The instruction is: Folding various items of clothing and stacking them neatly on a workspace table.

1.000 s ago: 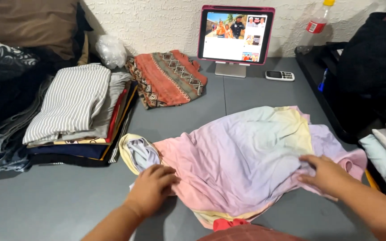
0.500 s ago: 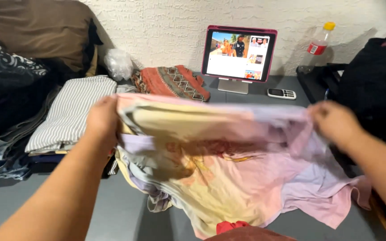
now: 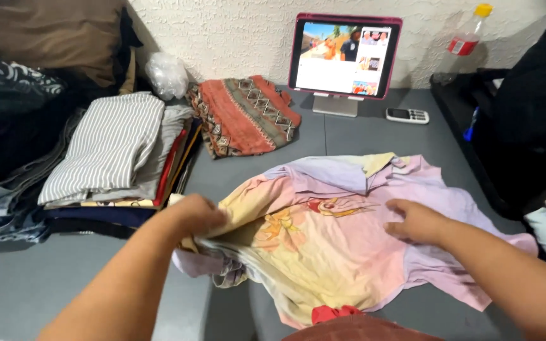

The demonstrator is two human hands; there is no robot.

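Now the left hand (image 3: 194,215) had its fingers clamped on the pastel tie-dye T-shirt's (image 3: 323,243) left edge, while the right hand (image 3: 415,221) pressed flat, fingers together. Lifted half a second earlier, the shirt lay print-up on the grey table (image 3: 361,136), so smoothing looked underway. I counted one tablet (image 3: 345,57), one phone (image 3: 407,115), one bottle (image 3: 469,35), one folded stack (image 3: 115,158).

One pastel T-shirt (image 3: 323,246); one tablet (image 3: 345,55), one phone (image 3: 407,115), one bottle (image 3: 469,35), two hands.
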